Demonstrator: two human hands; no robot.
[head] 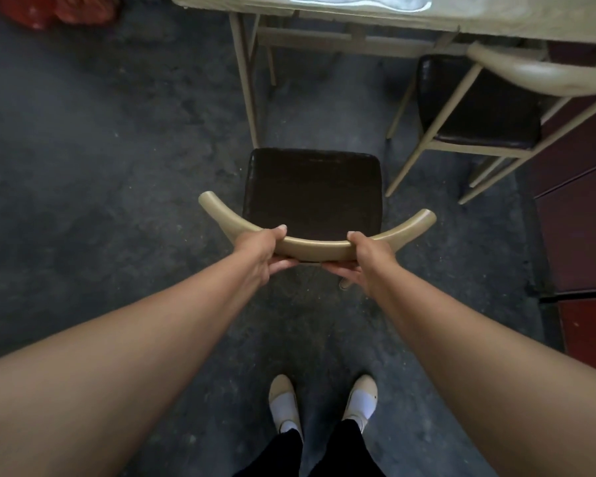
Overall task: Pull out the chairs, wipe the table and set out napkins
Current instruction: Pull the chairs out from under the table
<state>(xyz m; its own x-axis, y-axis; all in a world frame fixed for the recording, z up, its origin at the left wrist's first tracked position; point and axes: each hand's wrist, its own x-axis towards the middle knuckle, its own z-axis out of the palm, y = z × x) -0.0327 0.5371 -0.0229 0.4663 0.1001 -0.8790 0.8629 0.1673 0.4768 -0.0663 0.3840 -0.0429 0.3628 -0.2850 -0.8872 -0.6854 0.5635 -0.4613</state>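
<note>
A chair with a dark brown seat (312, 189) and a curved beige backrest (315, 247) stands on the floor in front of me, clear of the table. My left hand (264, 251) and my right hand (367, 261) both grip the backrest, thumbs on top and fingers underneath. The table (496, 24) with a pale cloth runs along the top edge. A second chair (479, 105) of the same kind stands at the upper right, its seat partly under the table. No napkins or cloth are in view.
A dark red wooden cabinet (582, 201) lines the right side. The floor (100, 149) is dark grey concrete. Something red (49, 8) lies at the top left. My feet (324, 404) in pale shoes stand behind the chair.
</note>
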